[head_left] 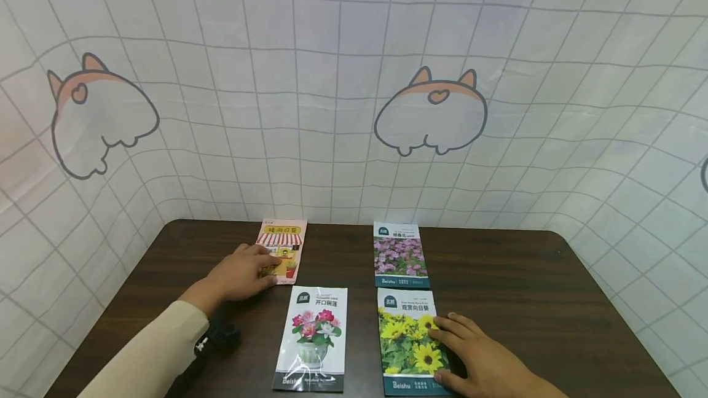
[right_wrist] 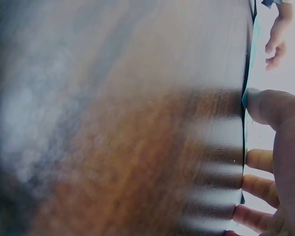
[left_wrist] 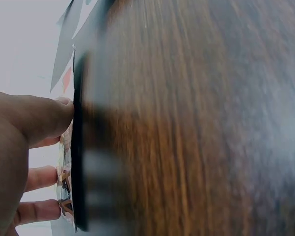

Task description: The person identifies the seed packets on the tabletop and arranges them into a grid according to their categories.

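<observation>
Several flower seed packets lie flat on a dark wood table. My left hand (head_left: pixel 239 274) rests on a pink packet (head_left: pixel 286 237) at the back left, covering its lower left part. In the left wrist view the thumb and fingertips touch the face of that packet (left_wrist: pixel 67 167). In front lies a white packet with pink flowers in a pot (head_left: pixel 311 349). My right hand (head_left: pixel 483 362) touches the right side of a yellow-flower packet (head_left: pixel 406 344) with spread, relaxed fingers. Behind it lies a purple-flower packet (head_left: pixel 399 257).
The brown table (head_left: pixel 509 281) has rounded back corners. A white curtain with grey grid lines (head_left: pixel 332 109) hangs behind it and around both sides. A dark strap or device (head_left: pixel 224 335) is on the left wrist.
</observation>
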`<action>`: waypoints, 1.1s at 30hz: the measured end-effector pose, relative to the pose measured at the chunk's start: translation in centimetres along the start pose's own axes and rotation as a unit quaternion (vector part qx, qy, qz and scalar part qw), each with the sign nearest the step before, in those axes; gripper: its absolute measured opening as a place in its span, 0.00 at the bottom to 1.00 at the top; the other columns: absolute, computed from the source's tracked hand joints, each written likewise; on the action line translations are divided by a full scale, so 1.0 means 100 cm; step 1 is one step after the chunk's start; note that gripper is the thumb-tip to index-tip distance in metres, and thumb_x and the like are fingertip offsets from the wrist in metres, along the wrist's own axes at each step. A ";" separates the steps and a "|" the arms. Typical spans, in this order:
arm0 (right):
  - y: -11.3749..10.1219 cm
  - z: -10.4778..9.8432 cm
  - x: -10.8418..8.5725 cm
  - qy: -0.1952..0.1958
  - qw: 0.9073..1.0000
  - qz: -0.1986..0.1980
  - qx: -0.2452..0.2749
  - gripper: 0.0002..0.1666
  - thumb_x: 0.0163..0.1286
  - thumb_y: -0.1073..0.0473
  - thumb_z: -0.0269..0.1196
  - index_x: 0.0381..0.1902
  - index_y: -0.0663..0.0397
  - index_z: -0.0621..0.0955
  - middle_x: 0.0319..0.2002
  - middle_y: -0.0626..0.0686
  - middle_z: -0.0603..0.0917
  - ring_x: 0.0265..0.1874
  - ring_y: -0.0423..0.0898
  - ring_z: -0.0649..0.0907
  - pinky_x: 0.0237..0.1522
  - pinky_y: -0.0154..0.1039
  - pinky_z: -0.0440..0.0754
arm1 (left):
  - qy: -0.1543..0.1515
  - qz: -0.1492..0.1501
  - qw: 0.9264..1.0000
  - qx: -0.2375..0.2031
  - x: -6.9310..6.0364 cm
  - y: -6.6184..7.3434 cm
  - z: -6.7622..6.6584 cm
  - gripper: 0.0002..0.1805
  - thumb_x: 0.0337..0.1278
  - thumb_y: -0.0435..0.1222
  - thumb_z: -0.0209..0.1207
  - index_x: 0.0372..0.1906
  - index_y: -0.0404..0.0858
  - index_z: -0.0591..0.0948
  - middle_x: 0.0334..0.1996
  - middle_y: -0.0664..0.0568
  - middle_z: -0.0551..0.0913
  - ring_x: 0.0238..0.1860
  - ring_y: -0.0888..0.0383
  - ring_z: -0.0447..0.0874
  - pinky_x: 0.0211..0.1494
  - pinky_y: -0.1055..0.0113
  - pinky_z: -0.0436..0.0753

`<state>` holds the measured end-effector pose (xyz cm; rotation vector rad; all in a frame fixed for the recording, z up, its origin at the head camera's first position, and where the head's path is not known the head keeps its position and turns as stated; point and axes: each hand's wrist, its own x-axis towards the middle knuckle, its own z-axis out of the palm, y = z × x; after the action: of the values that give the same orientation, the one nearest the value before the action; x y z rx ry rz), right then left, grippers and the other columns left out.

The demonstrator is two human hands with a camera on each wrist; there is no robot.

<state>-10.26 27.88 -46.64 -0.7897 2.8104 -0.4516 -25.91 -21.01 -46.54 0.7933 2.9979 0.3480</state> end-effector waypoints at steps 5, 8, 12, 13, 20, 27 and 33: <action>0.000 0.000 0.000 -0.001 1.000 0.001 0.000 0.45 0.71 0.25 0.56 0.75 0.43 0.71 0.74 0.53 0.69 0.73 0.63 0.66 0.52 0.58 0.83 | 0.003 0.002 1.000 0.002 0.003 0.005 0.002 0.23 0.65 0.50 0.66 0.61 0.47 0.85 0.55 0.47 0.81 0.50 0.47 0.75 0.53 0.45 0.79; 0.000 0.000 0.000 -0.001 1.000 0.001 0.002 0.45 0.71 0.25 0.55 0.75 0.43 0.71 0.74 0.53 0.69 0.73 0.63 0.66 0.52 0.58 0.83 | 0.002 0.001 1.000 0.003 0.004 0.007 0.002 0.23 0.65 0.50 0.66 0.61 0.47 0.85 0.55 0.47 0.81 0.50 0.47 0.75 0.54 0.46 0.79; 0.000 0.000 0.000 0.001 1.000 0.000 0.000 0.45 0.71 0.25 0.55 0.75 0.43 0.71 0.74 0.53 0.69 0.73 0.63 0.66 0.52 0.58 0.83 | 0.001 0.004 1.000 0.007 0.005 0.011 0.001 0.23 0.65 0.49 0.66 0.62 0.47 0.85 0.56 0.47 0.81 0.50 0.47 0.75 0.54 0.46 0.79; 0.001 0.000 0.000 0.002 1.000 -0.001 -0.001 0.45 0.71 0.25 0.55 0.75 0.44 0.71 0.74 0.53 0.69 0.73 0.63 0.66 0.53 0.58 0.83 | 0.001 0.005 1.000 0.008 0.006 0.011 0.001 0.23 0.65 0.49 0.66 0.62 0.47 0.85 0.55 0.47 0.81 0.50 0.47 0.75 0.54 0.46 0.79; 0.001 0.000 0.000 0.002 1.000 -0.003 -0.003 0.45 0.71 0.25 0.55 0.75 0.44 0.71 0.75 0.53 0.69 0.73 0.62 0.65 0.53 0.58 0.82 | 0.001 0.011 1.000 0.007 0.009 0.018 0.000 0.21 0.67 0.47 0.64 0.62 0.46 0.85 0.55 0.46 0.81 0.50 0.47 0.75 0.55 0.45 0.78; 0.001 0.001 0.001 0.002 1.000 -0.002 -0.003 0.45 0.71 0.25 0.55 0.75 0.44 0.71 0.74 0.53 0.69 0.73 0.63 0.66 0.54 0.59 0.81 | -0.006 0.008 1.000 0.013 0.013 0.023 0.000 0.21 0.68 0.45 0.63 0.62 0.46 0.84 0.56 0.46 0.80 0.52 0.46 0.75 0.54 0.44 0.79; 0.002 0.002 0.000 0.000 1.000 0.000 0.000 0.45 0.70 0.25 0.55 0.75 0.43 0.71 0.74 0.52 0.69 0.73 0.63 0.66 0.54 0.60 0.81 | -0.006 0.005 1.000 0.017 0.018 0.025 0.003 0.21 0.68 0.45 0.63 0.62 0.47 0.85 0.55 0.46 0.81 0.52 0.46 0.76 0.51 0.45 0.80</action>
<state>-10.33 27.95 -46.85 -0.7909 2.8113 -0.4511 -26.17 -17.92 -46.25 0.8096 2.9983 0.2925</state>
